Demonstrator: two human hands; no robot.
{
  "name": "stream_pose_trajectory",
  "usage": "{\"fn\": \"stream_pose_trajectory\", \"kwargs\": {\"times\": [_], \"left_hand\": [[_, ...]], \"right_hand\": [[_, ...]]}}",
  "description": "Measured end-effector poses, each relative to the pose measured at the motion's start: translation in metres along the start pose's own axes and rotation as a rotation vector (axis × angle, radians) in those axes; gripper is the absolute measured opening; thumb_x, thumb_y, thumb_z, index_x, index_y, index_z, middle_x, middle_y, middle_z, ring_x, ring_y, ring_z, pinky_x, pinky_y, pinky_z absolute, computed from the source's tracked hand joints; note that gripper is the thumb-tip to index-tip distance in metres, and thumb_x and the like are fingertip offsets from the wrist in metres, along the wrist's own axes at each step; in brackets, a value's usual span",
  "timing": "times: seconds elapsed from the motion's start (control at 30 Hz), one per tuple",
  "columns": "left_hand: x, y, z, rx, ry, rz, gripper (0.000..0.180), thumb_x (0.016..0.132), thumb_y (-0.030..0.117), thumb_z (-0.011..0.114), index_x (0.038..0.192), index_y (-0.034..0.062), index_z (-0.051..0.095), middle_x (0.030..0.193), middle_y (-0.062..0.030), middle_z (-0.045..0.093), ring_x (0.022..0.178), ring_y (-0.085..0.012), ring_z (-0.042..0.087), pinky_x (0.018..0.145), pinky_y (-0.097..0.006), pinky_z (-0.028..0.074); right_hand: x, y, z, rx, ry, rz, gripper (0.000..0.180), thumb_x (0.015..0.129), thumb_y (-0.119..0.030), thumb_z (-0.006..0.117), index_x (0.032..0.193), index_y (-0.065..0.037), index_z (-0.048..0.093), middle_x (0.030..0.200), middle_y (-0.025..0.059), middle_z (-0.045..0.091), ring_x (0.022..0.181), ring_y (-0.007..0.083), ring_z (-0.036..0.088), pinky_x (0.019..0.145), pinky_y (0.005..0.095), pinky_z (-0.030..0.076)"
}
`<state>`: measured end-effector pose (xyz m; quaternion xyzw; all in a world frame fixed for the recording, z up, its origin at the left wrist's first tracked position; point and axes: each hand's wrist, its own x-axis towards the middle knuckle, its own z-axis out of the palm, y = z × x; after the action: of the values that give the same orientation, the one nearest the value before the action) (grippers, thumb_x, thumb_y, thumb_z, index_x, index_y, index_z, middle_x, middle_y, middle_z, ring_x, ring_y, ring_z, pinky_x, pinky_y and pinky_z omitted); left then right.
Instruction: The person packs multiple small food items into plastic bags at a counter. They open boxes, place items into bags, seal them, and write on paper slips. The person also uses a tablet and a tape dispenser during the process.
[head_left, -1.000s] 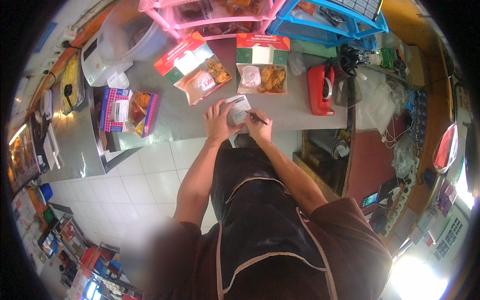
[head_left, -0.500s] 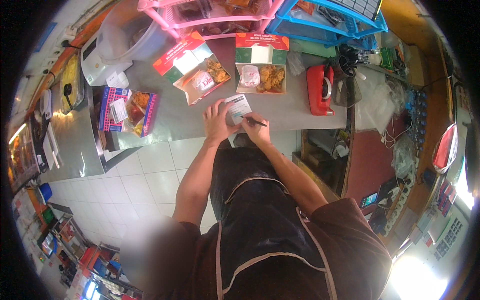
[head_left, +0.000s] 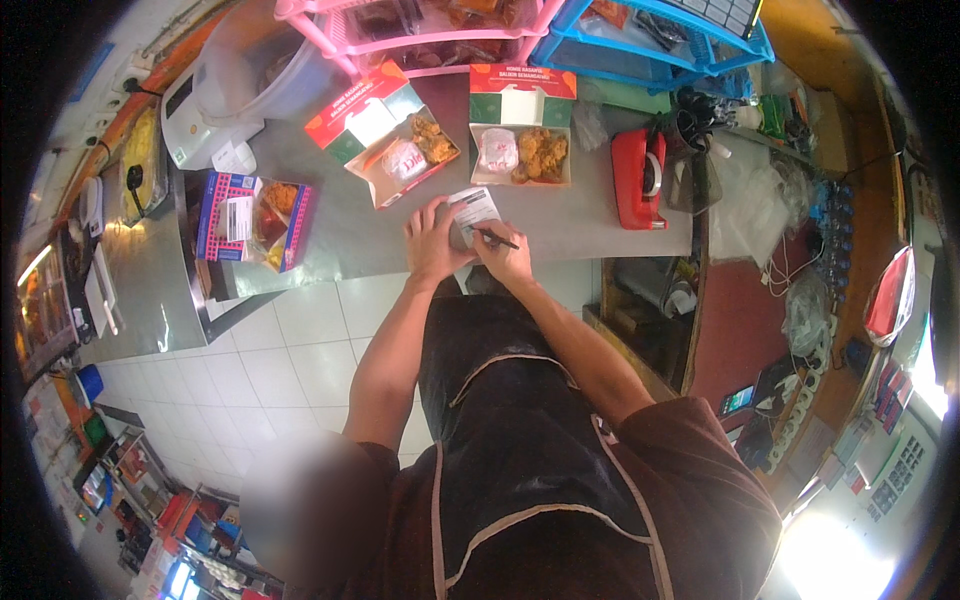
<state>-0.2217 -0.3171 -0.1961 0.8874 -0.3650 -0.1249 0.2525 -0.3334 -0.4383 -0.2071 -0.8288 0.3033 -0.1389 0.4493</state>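
A white printed paper slip (head_left: 475,207) lies on the grey counter near its front edge. My left hand (head_left: 433,243) rests flat at the slip's left side, fingers spread and pressing on its edge. In my right hand (head_left: 508,260) is a black pen (head_left: 497,239), gripped between the fingers with its point down at the lower part of the slip. Beyond the hands stand two open red and green meal boxes; the left box (head_left: 388,196) and the right box (head_left: 483,179) each contain fried chicken and a paper-wrapped bundle.
On the left is a blue and pink box (head_left: 212,222) of food with a slip on it, and behind it a white label printer (head_left: 192,120). A red tape dispenser (head_left: 628,190) stands right of the boxes. Pink (head_left: 430,48) and blue (head_left: 610,66) racks line the back.
My right hand and the pen have shifted slightly left over the slip. My left hand stays almost in place. The slip is turned slightly.
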Motion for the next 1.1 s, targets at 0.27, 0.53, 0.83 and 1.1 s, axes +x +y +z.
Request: {"fn": "stream_pose_trajectory", "kwargs": {"times": [0.27,0.53,0.83,1.1], "left_hand": [[-0.001,-0.006,0.006,0.005,0.057,0.035,0.085,0.059,0.056,0.09,0.133,0.0256,0.061,0.142,-0.0042,0.047,0.13,-0.0306,0.043,0.106,-0.049,0.036],[-0.001,-0.012,0.018,-0.025,0.178,0.17,0.088,0.062,0.067,0.084,0.134,0.022,0.059,0.144,-0.0142,0.049,0.13,-0.0367,0.045,0.105,-0.054,0.035],[-0.004,-0.014,0.01,0.071,0.026,0.184,0.074,0.081,0.061,0.073,0.14,0.0211,0.057,0.147,-0.0145,0.046,0.129,-0.0381,0.044,0.106,-0.055,0.034],[0.0,-0.005,0.028,-0.32,-0.043,0.248,0.039,0.096,0.027,0.064,0.129,0.0064,0.063,0.138,-0.0213,0.054,0.132,-0.0406,0.046,0.107,-0.058,0.036]], "right_hand": [[-0.001,0.0,-0.036,0.05,-0.01,0.13,0.013,0.086,-0.014,0.073,0.096,-0.006,0.072,0.081,0.0124,0.072,0.073,0.0229,0.069,0.07,0.0365,0.056],[0.081,0.018,-0.182,0.052,0.907,-0.167,0.02,0.089,-0.014,0.074,0.104,-0.003,0.068,0.077,0.0085,0.07,0.069,0.0167,0.065,0.068,0.0316,0.053],[0.142,0.04,-0.229,-0.328,0.741,0.19,0.041,0.079,-0.011,0.071,0.116,0.003,0.06,0.104,0.0235,0.067,0.1,0.0447,0.061,0.087,0.0516,0.048],[-0.019,0.009,-0.073,-0.234,-0.175,-0.346,0.052,0.082,-0.007,0.068,0.132,-0.004,0.057,0.13,0.0169,0.059,0.123,0.039,0.053,0.099,0.0508,0.044]]}}
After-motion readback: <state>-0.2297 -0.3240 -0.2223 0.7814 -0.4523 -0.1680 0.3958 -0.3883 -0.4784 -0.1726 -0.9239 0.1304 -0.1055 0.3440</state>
